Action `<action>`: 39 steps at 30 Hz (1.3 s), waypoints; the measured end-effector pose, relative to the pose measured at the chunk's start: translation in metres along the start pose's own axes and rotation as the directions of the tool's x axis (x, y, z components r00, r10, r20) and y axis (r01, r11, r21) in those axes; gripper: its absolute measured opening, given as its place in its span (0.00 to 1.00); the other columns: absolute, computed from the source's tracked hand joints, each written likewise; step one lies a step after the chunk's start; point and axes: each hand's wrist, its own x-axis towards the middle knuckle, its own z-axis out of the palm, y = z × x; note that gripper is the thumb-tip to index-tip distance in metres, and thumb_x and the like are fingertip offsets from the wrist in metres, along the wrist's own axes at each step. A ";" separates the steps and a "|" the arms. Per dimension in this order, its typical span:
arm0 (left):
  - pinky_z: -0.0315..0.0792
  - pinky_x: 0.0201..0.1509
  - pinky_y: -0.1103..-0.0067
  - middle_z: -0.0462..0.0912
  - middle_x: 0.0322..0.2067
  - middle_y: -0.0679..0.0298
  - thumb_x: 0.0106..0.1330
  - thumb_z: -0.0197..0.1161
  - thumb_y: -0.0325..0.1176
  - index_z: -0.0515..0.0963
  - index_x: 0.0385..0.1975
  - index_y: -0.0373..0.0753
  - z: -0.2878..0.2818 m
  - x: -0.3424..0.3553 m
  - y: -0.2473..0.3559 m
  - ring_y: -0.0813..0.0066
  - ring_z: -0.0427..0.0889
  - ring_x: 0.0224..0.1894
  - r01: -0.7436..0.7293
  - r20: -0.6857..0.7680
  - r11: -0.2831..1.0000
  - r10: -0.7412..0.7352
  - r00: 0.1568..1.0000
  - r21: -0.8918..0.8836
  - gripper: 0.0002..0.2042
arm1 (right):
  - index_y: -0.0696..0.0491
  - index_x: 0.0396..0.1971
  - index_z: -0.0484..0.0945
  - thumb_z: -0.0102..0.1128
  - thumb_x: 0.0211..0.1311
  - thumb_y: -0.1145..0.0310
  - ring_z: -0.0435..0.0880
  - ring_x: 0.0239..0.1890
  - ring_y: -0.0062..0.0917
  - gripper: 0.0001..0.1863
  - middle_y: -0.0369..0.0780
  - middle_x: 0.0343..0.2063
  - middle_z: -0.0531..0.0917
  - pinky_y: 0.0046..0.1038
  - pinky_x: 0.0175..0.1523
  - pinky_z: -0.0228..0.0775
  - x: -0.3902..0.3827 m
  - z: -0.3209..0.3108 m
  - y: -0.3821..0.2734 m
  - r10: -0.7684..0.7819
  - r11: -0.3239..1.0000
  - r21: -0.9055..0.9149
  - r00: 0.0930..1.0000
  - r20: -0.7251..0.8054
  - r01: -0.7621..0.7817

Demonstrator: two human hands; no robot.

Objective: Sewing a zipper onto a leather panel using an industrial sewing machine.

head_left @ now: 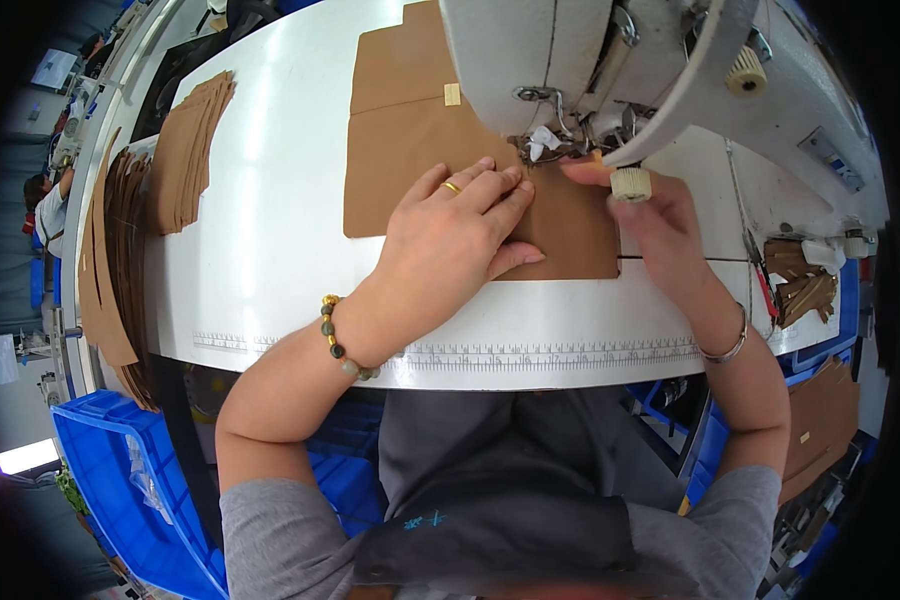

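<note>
A flat brown panel (415,145), leather-like with a small pale label, lies under the head of a white sewing machine (530,50). My left hand (460,215) rests flat on it, fingers pointing toward the presser foot (545,150) and thumb spread. A ring and a beaded bracelet are on this hand and wrist. Beside the presser foot, at the panel's right side, is my right hand (665,225). Its index finger stretches left toward the needle area, apart from the thumb. A ribbed cream knob (630,184) hides part of its fingers.
Stacked brown pieces (190,155) lie at the table's left, beside more pieces (120,260) hanging over its edge. Blue bins (135,480) stand below. Brown scraps (805,285) and a red-handled tool (765,285) lie at the right. A ruler strip (450,355) runs along the front edge.
</note>
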 end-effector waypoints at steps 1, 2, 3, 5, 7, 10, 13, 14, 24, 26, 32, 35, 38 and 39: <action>0.75 0.67 0.60 0.84 0.59 0.63 0.61 0.73 0.51 0.84 0.57 0.41 0.000 0.001 0.000 0.62 0.81 0.66 0.002 0.001 1.000 -0.002 1.000 -0.003 0.28 | 0.54 0.57 0.85 0.66 0.70 0.65 0.85 0.51 0.36 0.18 0.43 0.46 0.87 0.32 0.64 0.72 -0.001 -0.006 0.004 0.003 1.000 -0.007 1.000 -0.004 -0.003; 0.75 0.67 0.60 0.84 0.59 0.63 0.61 0.73 0.51 0.84 0.57 0.41 0.000 0.000 0.001 0.62 0.81 0.66 0.006 -0.002 1.000 -0.006 1.000 -0.002 0.28 | 0.54 0.56 0.86 0.67 0.70 0.64 0.86 0.49 0.37 0.18 0.43 0.46 0.88 0.34 0.64 0.73 0.000 -0.011 0.007 -0.030 0.999 -0.025 1.000 -0.005 0.030; 0.75 0.67 0.60 0.84 0.59 0.63 0.61 0.73 0.51 0.84 0.57 0.41 0.000 0.001 0.001 0.62 0.81 0.65 0.008 -0.002 1.000 -0.008 1.000 -0.001 0.28 | 0.55 0.55 0.86 0.68 0.69 0.63 0.87 0.48 0.39 0.18 0.44 0.46 0.89 0.36 0.63 0.74 0.001 -0.012 0.008 -0.063 0.997 -0.043 0.998 -0.005 0.063; 0.75 0.67 0.60 0.84 0.59 0.64 0.61 0.73 0.51 0.84 0.57 0.40 0.000 0.000 0.002 0.62 0.81 0.65 0.014 0.000 1.000 -0.014 1.000 0.001 0.28 | 0.54 0.55 0.86 0.69 0.68 0.61 0.86 0.51 0.39 0.20 0.44 0.49 0.88 0.38 0.65 0.72 0.002 0.002 0.000 -0.207 0.868 -0.453 0.977 0.045 0.204; 0.75 0.67 0.60 0.85 0.59 0.64 0.60 0.73 0.51 0.84 0.57 0.41 0.000 0.000 0.001 0.63 0.81 0.65 0.023 0.012 1.000 -0.023 1.000 0.004 0.28 | 0.54 0.55 0.86 0.70 0.67 0.59 0.85 0.54 0.40 0.21 0.43 0.52 0.88 0.41 0.67 0.71 0.001 0.013 -0.001 -0.313 0.565 -0.765 0.938 0.148 0.310; 0.75 0.67 0.60 0.85 0.58 0.64 0.60 0.73 0.51 0.84 0.57 0.41 0.000 0.001 0.001 0.62 0.81 0.66 0.022 0.004 1.000 -0.022 1.000 -0.007 0.28 | 0.54 0.55 0.86 0.70 0.64 0.56 0.82 0.59 0.41 0.24 0.43 0.57 0.86 0.46 0.71 0.67 -0.004 0.015 0.006 -0.304 0.366 -0.864 0.922 0.241 0.347; 0.75 0.67 0.59 0.85 0.58 0.64 0.60 0.74 0.51 0.85 0.57 0.41 0.001 0.001 0.001 0.62 0.81 0.66 0.020 -0.012 1.000 -0.020 1.000 -0.008 0.28 | 0.54 0.56 0.85 0.70 0.64 0.56 0.80 0.62 0.40 0.25 0.43 0.59 0.84 0.46 0.72 0.65 -0.003 0.014 0.006 -0.278 0.378 -0.859 0.928 0.249 0.344; 0.75 0.67 0.59 0.85 0.58 0.64 0.60 0.74 0.51 0.85 0.57 0.41 0.002 0.002 -0.001 0.62 0.81 0.66 0.020 -0.012 1.000 -0.020 1.000 -0.008 0.28 | 0.54 0.57 0.85 0.70 0.64 0.56 0.80 0.62 0.40 0.25 0.43 0.59 0.84 0.46 0.72 0.65 -0.002 0.014 0.005 -0.283 0.366 -0.865 0.926 0.249 0.345; 0.75 0.65 0.65 0.86 0.56 0.61 0.60 0.74 0.50 0.86 0.55 0.39 0.004 0.008 -0.006 0.61 0.82 0.63 0.013 -0.039 0.999 -0.014 0.999 -0.040 0.27 | 0.55 0.60 0.83 0.69 0.66 0.57 0.79 0.64 0.41 0.26 0.44 0.62 0.83 0.44 0.74 0.64 0.001 0.015 0.008 -0.272 0.360 -0.871 0.931 0.245 0.334; 0.76 0.65 0.65 0.86 0.56 0.61 0.60 0.73 0.49 0.86 0.55 0.39 0.003 0.008 -0.007 0.60 0.82 0.63 0.008 -0.044 0.999 -0.010 0.999 -0.038 0.27 | 0.55 0.60 0.83 0.69 0.66 0.57 0.79 0.64 0.41 0.26 0.44 0.62 0.83 0.44 0.74 0.64 0.001 0.014 0.007 -0.270 0.362 -0.870 0.931 0.246 0.335; 0.76 0.65 0.66 0.86 0.55 0.60 0.61 0.73 0.49 0.86 0.56 0.39 0.004 0.009 -0.009 0.60 0.82 0.62 0.005 -0.051 0.999 -0.007 0.999 -0.045 0.27 | 0.54 0.60 0.83 0.68 0.66 0.57 0.79 0.64 0.41 0.26 0.44 0.62 0.83 0.44 0.74 0.63 0.002 0.014 0.008 -0.272 0.350 -0.875 0.930 0.247 0.335; 0.76 0.65 0.65 0.86 0.55 0.60 0.61 0.73 0.49 0.86 0.55 0.39 0.005 0.009 -0.008 0.60 0.82 0.63 0.006 -0.046 0.999 -0.008 0.999 -0.048 0.26 | 0.54 0.60 0.83 0.68 0.66 0.57 0.79 0.64 0.42 0.26 0.44 0.62 0.83 0.44 0.74 0.64 0.003 0.013 0.007 -0.282 0.346 -0.874 0.926 0.249 0.341; 0.75 0.65 0.65 0.86 0.55 0.60 0.61 0.73 0.49 0.86 0.56 0.39 0.005 0.009 -0.008 0.60 0.82 0.63 0.001 -0.056 1.000 -0.002 0.998 -0.017 0.26 | 0.54 0.60 0.83 0.69 0.66 0.57 0.79 0.63 0.42 0.26 0.44 0.62 0.83 0.43 0.74 0.64 0.002 0.014 0.007 -0.285 0.353 -0.871 0.926 0.248 0.342; 0.75 0.65 0.64 0.86 0.56 0.60 0.62 0.73 0.49 0.86 0.56 0.39 0.006 0.009 -0.009 0.60 0.82 0.63 0.006 -0.056 1.000 -0.007 0.998 -0.022 0.26 | 0.54 0.60 0.83 0.69 0.66 0.58 0.79 0.63 0.42 0.26 0.44 0.61 0.83 0.43 0.74 0.64 0.003 0.014 0.007 -0.283 0.355 -0.871 0.927 0.247 0.340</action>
